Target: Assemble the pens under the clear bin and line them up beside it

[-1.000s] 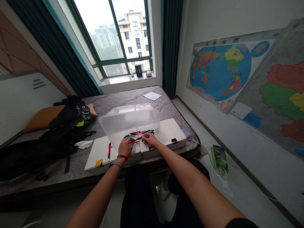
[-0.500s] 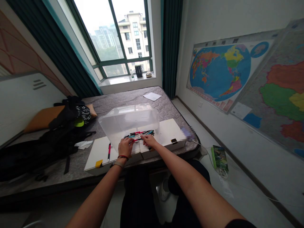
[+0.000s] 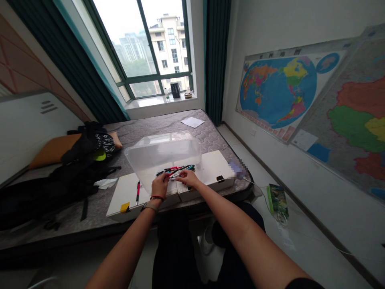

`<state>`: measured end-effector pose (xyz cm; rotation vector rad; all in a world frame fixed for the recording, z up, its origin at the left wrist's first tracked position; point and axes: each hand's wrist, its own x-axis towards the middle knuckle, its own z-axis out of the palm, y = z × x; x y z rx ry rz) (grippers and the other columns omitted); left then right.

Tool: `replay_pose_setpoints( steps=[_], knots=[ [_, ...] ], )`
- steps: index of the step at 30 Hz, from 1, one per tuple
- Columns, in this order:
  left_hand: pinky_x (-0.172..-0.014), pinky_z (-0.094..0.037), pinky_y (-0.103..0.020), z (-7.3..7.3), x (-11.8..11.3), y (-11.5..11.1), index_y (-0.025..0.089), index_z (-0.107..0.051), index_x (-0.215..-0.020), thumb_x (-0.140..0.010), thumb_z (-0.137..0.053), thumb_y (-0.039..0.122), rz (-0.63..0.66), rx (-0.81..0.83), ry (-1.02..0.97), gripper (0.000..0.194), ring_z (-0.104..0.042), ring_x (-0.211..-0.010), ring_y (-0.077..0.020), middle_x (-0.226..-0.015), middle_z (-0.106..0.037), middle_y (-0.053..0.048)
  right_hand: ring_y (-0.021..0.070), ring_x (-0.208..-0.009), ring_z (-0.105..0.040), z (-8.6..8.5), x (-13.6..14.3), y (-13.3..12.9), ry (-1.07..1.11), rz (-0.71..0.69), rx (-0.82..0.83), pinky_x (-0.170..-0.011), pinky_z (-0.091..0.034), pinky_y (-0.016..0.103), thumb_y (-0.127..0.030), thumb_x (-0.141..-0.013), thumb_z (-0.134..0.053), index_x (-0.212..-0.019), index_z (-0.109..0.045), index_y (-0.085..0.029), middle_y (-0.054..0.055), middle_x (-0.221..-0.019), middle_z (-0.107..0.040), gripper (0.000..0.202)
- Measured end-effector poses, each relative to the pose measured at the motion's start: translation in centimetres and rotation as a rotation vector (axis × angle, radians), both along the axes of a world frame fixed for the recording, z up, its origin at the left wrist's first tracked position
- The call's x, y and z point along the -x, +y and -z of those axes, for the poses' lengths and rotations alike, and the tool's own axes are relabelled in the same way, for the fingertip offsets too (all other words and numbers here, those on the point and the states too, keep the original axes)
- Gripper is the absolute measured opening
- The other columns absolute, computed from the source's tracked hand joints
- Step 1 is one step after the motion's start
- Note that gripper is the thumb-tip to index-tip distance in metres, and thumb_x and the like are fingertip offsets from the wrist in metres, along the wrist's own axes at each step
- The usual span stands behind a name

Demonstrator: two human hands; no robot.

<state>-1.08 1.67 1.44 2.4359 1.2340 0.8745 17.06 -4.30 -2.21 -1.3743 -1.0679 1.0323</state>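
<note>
My left hand [image 3: 160, 185] is closed, its fingertips pinching a slim red-and-black pen [image 3: 172, 174]. My right hand [image 3: 187, 178] is closed too, thumb and fingers pinched on a small whitish pen-like piece [image 3: 173, 179] that points toward the left hand. Whether the two pieces touch is too small to tell. Just behind the hands lies a heap of pens [image 3: 188, 167], black, red and teal, in front of a clear plastic bin [image 3: 168, 150]. A single red-and-black pen [image 3: 138, 192] lies apart on the white box [image 3: 122, 192], left of my left hand.
A second white box [image 3: 215, 160] with a black tab extends right. Both rest on a grey mattress [image 3: 156, 125]. Dark bags [image 3: 75, 160] and a crumpled tissue [image 3: 106, 183] lie left. White paper [image 3: 193, 122] is at the back; a green box [image 3: 278, 202] stands on the floor.
The hands have turned slightly. The red-and-black pen between them now slants away from me, and the whitish piece shows by my right fingertips.
</note>
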Motion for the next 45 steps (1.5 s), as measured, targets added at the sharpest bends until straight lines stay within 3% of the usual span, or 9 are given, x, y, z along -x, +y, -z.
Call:
replay_pose_setpoints(
  steps=[9,25,29,35,37,40,43,45],
  knots=[
    [-0.083,-0.049,-0.032,-0.4,-0.3,0.1,0.020,-0.066,-0.086,-0.082,-0.053,0.025,0.049,-0.035,-0.061,0.014,-0.061,-0.088,-0.0200,-0.092,-0.066,-0.007,0.0108,-0.046,-0.056,0.3,0.0,0.2,-0.016,0.000,-0.017,-0.043,-0.045,0.020,-0.043,-0.065,-0.080,-0.079,-0.059,-0.018,-0.003,-0.057,-0.059,0.036],
    [-0.082,-0.050,-0.032,-0.9,0.2,-0.2,0.020,-0.064,-0.085,-0.081,-0.055,0.023,0.066,0.001,-0.071,0.010,-0.063,-0.090,-0.0204,-0.095,-0.068,-0.006,0.0100,-0.047,-0.056,0.2,0.0,0.1,0.001,0.011,-0.022,-0.043,-0.044,0.019,-0.041,-0.066,-0.079,-0.078,-0.058,-0.018,-0.003,-0.058,-0.060,0.033],
    [-0.078,-0.050,-0.032,-2.0,0.8,-1.6,0.022,-0.065,-0.088,-0.084,-0.056,0.031,0.034,0.037,-0.031,0.013,-0.065,-0.083,-0.0201,-0.090,-0.070,-0.004,0.0103,-0.046,-0.056,0.1,0.0,0.1,0.021,0.007,-0.012,-0.043,-0.045,0.020,-0.040,-0.066,-0.079,-0.076,-0.058,-0.017,-0.003,-0.057,-0.060,0.032],
    [-0.084,-0.051,-0.031,-3.8,3.1,-6.2,0.024,-0.067,-0.098,-0.088,-0.054,0.038,0.056,-0.023,-0.195,0.022,-0.063,-0.089,-0.0176,-0.097,-0.066,-0.004,0.0089,-0.044,-0.054,0.1,0.1,0.2,0.013,0.027,0.004,-0.042,-0.043,0.018,-0.036,-0.067,-0.078,-0.076,-0.059,-0.017,-0.003,-0.055,-0.059,0.029],
    [-0.089,-0.050,-0.033,-3.8,4.8,-7.7,0.024,-0.067,-0.102,-0.088,-0.054,0.039,-0.015,-0.083,-0.220,0.024,-0.061,-0.095,-0.0188,-0.102,-0.063,-0.005,0.0091,-0.044,-0.055,0.2,0.1,0.3,0.022,0.030,0.004,-0.042,-0.043,0.018,-0.035,-0.068,-0.078,-0.075,-0.058,-0.017,-0.003,-0.055,-0.060,0.028],
    [-0.092,-0.050,-0.036,-3.4,8.2,-8.7,0.023,-0.067,-0.107,-0.087,-0.055,0.039,-0.275,-0.199,-0.311,0.028,-0.060,-0.096,-0.0193,-0.105,-0.059,-0.005,0.0093,-0.044,-0.055,0.1,0.1,0.3,0.052,0.025,0.009,-0.040,-0.043,0.018,-0.035,-0.070,-0.077,-0.074,-0.057,-0.017,-0.002,-0.056,-0.061,0.027],
    [-0.092,-0.050,-0.038,-2.9,11.9,-7.5,0.021,-0.066,-0.111,-0.087,-0.054,0.041,-0.506,-0.252,-0.392,0.033,-0.059,-0.097,-0.0207,-0.105,-0.059,-0.006,0.0087,-0.043,-0.054,0.0,0.1,0.2,0.078,0.022,0.000,-0.040,-0.044,0.018,-0.034,-0.071,-0.075,-0.075,-0.056,-0.017,-0.002,-0.057,-0.061,0.026],
    [-0.086,-0.052,-0.037,-2.5,14.1,-5.6,0.019,-0.064,-0.113,-0.087,-0.052,0.042,-0.582,-0.208,-0.426,0.037,-0.060,-0.095,-0.0213,-0.105,-0.061,-0.007,0.0082,-0.043,-0.054,0.1,0.1,0.2,0.089,0.025,-0.001,-0.040,-0.044,0.018,-0.034,-0.072,-0.074,-0.076,-0.055,-0.017,-0.003,-0.057,-0.061,0.025]
  ],
)
